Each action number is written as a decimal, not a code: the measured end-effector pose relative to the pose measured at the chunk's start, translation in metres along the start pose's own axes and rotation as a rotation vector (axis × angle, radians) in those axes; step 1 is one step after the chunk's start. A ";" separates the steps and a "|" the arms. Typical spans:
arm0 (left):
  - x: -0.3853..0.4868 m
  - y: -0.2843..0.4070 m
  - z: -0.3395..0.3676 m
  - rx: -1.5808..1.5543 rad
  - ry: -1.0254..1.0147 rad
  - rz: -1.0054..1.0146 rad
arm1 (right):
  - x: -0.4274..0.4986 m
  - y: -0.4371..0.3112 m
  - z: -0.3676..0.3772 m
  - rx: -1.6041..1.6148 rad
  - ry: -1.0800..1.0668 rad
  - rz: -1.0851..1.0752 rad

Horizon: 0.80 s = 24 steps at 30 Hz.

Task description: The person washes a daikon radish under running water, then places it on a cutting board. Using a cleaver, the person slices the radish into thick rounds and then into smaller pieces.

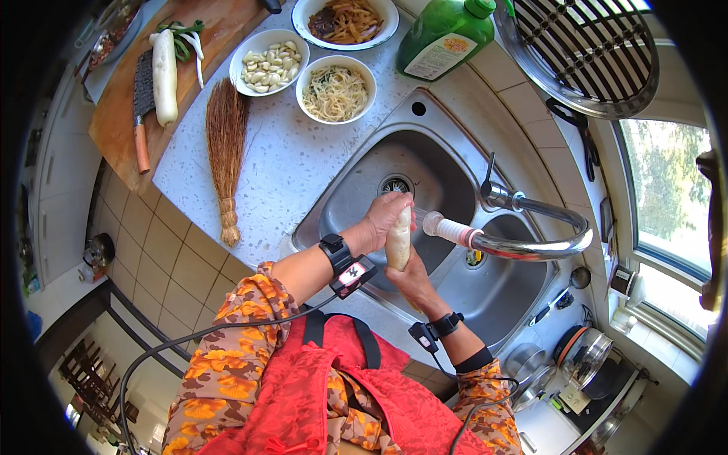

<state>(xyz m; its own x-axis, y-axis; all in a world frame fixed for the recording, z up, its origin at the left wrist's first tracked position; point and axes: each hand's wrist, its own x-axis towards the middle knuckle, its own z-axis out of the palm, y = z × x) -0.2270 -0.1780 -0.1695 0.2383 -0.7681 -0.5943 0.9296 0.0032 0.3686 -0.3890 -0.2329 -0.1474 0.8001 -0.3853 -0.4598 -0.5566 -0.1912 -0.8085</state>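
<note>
A white radish (398, 242) is held over the double-bowl steel sink (352, 193), beside the end of the curved chrome faucet (529, 244). My left hand (382, 219) is closed round its upper end, with the fingertips partly hidden behind it. The lower end rests in the grip of my right hand (414, 278). Water seems to run from the faucet's nozzle onto the radish and fingers. A drain strainer (396, 185) lies in the bowl just beyond my left hand.
Left on the counter lies a straw brush (224, 148). Beyond stand bowls of garlic cloves (270, 63), shredded food (335, 94) and brown strips (347, 23), and a green bottle (446, 40). A cutting board (122, 136) bears a cleaver (143, 102) and another radish (165, 79).
</note>
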 end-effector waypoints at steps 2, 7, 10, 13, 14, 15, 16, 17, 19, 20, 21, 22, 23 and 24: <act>0.009 0.004 0.000 -0.043 -0.004 -0.016 | 0.002 -0.002 -0.003 0.229 -0.155 0.203; 0.025 -0.010 -0.002 0.193 0.024 0.278 | 0.014 -0.009 -0.018 0.531 -0.375 0.317; 0.026 -0.032 -0.004 0.562 0.152 0.436 | 0.024 -0.012 -0.014 0.707 -0.343 0.299; 0.022 -0.044 -0.009 0.936 0.142 0.684 | 0.038 -0.009 -0.010 0.704 -0.286 0.340; 0.022 -0.043 -0.012 0.840 0.128 0.658 | 0.040 -0.008 -0.009 0.707 -0.303 0.322; 0.023 -0.040 -0.013 0.766 0.101 0.560 | 0.041 -0.008 -0.009 0.731 -0.321 0.315; 0.022 -0.035 -0.015 0.583 -0.004 0.427 | 0.039 -0.007 -0.009 0.784 -0.339 0.299; 0.024 -0.025 -0.020 0.415 -0.115 0.225 | 0.037 -0.006 -0.010 0.846 -0.356 0.325; 0.025 -0.014 -0.021 0.162 -0.222 -0.010 | 0.034 -0.006 -0.013 1.034 -0.421 0.335; 0.023 -0.011 -0.021 0.081 -0.222 -0.052 | 0.034 -0.006 -0.016 1.045 -0.437 0.346; 0.022 -0.009 -0.021 -0.001 -0.241 -0.094 | 0.037 -0.007 -0.020 1.074 -0.469 0.354; 0.021 -0.007 -0.021 -0.001 -0.230 -0.058 | 0.041 -0.008 -0.024 1.104 -0.501 0.358; 0.021 -0.005 -0.021 -0.003 -0.240 -0.022 | 0.046 -0.008 -0.027 1.002 -0.493 0.285; 0.020 -0.004 -0.021 -0.007 -0.251 0.013 | 0.050 -0.008 -0.031 0.901 -0.482 0.216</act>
<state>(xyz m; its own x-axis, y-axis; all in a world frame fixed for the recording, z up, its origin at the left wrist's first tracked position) -0.2199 -0.1805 -0.1976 0.1734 -0.9029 -0.3934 0.9291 0.0175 0.3694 -0.3517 -0.2783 -0.1529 0.8183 0.1074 -0.5647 -0.4837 0.6593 -0.5756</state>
